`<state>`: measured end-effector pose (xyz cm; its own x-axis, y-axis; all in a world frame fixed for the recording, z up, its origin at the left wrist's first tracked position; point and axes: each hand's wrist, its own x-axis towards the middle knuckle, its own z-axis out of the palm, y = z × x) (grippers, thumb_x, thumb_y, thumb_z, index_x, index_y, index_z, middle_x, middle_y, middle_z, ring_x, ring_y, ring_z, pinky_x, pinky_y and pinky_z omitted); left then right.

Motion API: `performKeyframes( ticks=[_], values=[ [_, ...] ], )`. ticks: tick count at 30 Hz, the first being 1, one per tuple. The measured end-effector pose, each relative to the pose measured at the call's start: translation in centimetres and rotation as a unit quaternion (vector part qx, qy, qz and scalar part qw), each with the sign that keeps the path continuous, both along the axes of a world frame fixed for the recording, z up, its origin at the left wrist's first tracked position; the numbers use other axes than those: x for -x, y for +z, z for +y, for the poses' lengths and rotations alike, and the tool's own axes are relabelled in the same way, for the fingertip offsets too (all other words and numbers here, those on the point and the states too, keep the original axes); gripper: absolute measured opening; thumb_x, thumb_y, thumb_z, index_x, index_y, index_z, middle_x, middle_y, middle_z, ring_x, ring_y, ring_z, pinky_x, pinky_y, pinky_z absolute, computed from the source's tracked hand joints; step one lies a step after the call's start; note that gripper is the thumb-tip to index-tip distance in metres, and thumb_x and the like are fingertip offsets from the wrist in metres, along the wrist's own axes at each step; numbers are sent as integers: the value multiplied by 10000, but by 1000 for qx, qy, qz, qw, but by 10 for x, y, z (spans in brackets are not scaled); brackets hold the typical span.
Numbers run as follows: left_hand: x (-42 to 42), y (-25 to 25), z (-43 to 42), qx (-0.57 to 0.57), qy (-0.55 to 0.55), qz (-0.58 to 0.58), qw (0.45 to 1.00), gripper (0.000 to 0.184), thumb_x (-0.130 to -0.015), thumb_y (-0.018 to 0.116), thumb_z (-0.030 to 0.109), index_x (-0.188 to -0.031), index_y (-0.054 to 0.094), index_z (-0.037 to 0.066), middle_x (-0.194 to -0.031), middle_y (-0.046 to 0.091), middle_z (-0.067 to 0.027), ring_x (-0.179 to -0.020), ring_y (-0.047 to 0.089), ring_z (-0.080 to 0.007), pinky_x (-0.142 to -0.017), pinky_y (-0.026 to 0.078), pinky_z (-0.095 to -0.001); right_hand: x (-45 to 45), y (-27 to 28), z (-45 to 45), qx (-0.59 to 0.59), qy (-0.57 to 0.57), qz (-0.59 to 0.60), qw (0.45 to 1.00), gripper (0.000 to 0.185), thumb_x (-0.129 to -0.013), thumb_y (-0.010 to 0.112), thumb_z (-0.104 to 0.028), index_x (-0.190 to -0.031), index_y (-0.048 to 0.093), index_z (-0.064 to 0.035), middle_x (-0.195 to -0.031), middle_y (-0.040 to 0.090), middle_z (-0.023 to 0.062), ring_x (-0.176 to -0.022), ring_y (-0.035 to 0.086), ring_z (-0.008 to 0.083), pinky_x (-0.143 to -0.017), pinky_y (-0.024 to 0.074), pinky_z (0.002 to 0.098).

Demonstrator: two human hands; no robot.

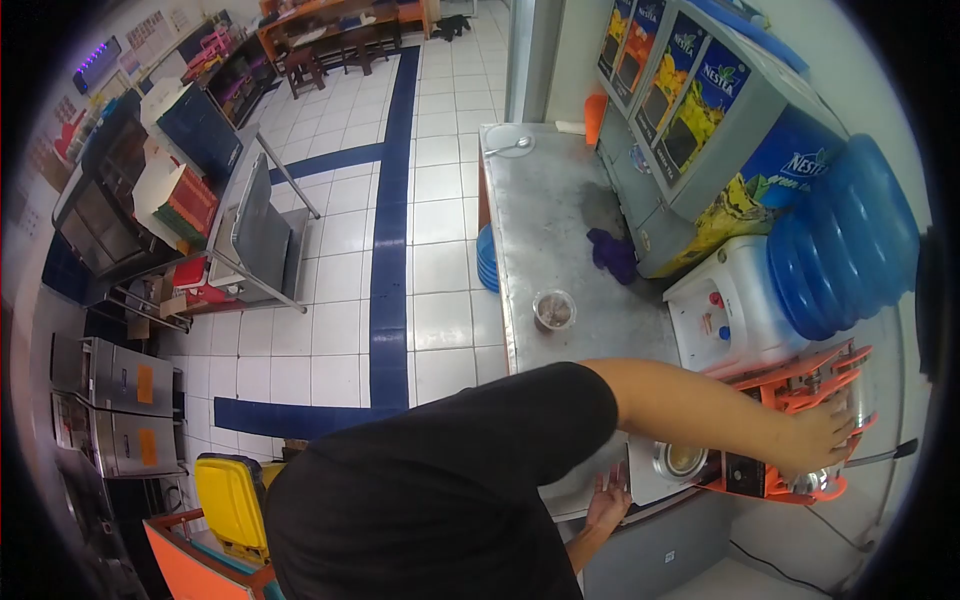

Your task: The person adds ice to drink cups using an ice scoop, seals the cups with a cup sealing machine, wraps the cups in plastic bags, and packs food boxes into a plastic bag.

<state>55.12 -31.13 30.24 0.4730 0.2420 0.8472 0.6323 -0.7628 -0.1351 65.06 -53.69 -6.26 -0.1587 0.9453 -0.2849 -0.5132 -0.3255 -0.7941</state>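
Note:
My left hand (818, 438) reaches across to an orange cup-sealing machine (735, 483) and rests on its upper metal parts, fingers spread. Lower down, my right hand (606, 505) is at the counter's front edge beside the machine's pale slide-out tray (645, 475), its fingers stretched out; whether it touches the tray I cannot tell. A cup with brownish contents (685, 459) sits in the tray's round holder. A black-tipped lever (905, 449) sticks out beyond my left hand. My black sleeve hides part of the counter.
On the metal counter (540, 220) stand another plastic cup of brown drink (553, 312), a purple cloth (612, 254), and a saucer with a spoon (515, 146). Drink dispensers (690, 100) and a water dispenser (712, 310) with a blue bottle (845, 240) line the wall. A yellow chair (232, 505) stands behind me.

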Motion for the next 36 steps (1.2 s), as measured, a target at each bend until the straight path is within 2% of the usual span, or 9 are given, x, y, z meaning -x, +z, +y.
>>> performKeyframes(
  ticks=[5,9,11,15,22,25,29,31,36],
  values=[
    [36,-83,-56,-209,-108,-151,960,401,-753,724,315,-1035,686,32,-1288,594,-207,-1220,563,-415,-1065,351,-650,-19,-25,37,108,-81,85,987,524,-985,550,-309,-1434,467,-54,-1517,451,136,-1375,426,341,-1130,340,577],
    [54,-193,-107,305,-111,-96,941,601,-786,732,332,-1280,582,25,-1414,465,-262,-1332,452,-390,-1079,357,-608,-21,-36,82,108,-181,74,975,524,-988,546,-323,-1429,471,-49,-1504,463,136,-1369,436,337,-1119,360,568],
    [54,-240,-106,360,-48,-62,930,737,-764,758,372,-1364,506,27,-1442,415,-275,-1340,427,-402,-1076,354,-613,-18,-40,96,107,-223,52,968,525,-990,544,-329,-1427,473,-47,-1497,468,136,-1365,441,335,-1113,370,563],
    [45,-230,-97,414,2,-9,910,1020,-718,808,457,-1519,327,49,-1450,359,-319,-1289,426,-451,-1077,340,-620,-24,-43,104,100,-262,-4,960,527,-993,540,-342,-1422,477,-43,-1483,480,136,-1358,451,331,-1102,391,553],
    [51,-204,-86,480,-7,-78,874,875,-710,817,339,-1463,440,102,-1360,438,-266,-1181,465,-437,-1019,387,-557,-26,-38,42,119,-216,-244,938,532,-999,533,-365,-1414,484,-36,-1459,500,136,-1346,468,324,-1082,426,535],
    [90,-189,-103,347,-80,-164,920,775,-689,819,266,-1395,537,112,-1323,473,-265,-1191,471,-435,-999,404,-528,18,-28,14,132,-136,-407,894,535,-1002,530,-375,-1410,487,-33,-1449,509,136,-1341,475,321,-1073,441,528],
    [229,-167,-149,371,-53,-234,897,744,-728,813,321,-1391,553,105,-1316,479,-265,-1182,490,-423,-992,419,-514,105,-72,17,37,-184,-128,974,533,-995,553,-383,-1398,503,-37,-1421,538,115,-1320,501,314,-1035,478,492],
    [315,-159,-185,435,37,-256,862,742,-739,815,352,-1382,558,86,-1294,494,-281,-1152,510,-440,-986,429,-512,172,-22,28,29,-88,-267,959,546,-980,607,-365,-1417,487,-60,-1417,544,114,-1311,514,302,-1032,472,465],
    [498,-236,-269,477,390,-328,716,753,-760,823,367,-1402,533,100,-1255,513,-285,-1148,504,-432,-998,420,-494,353,110,106,-268,160,-623,717,830,-842,774,-362,-1506,376,-63,-1452,460,274,-1346,449,424,-1089,398,478]
  ],
)
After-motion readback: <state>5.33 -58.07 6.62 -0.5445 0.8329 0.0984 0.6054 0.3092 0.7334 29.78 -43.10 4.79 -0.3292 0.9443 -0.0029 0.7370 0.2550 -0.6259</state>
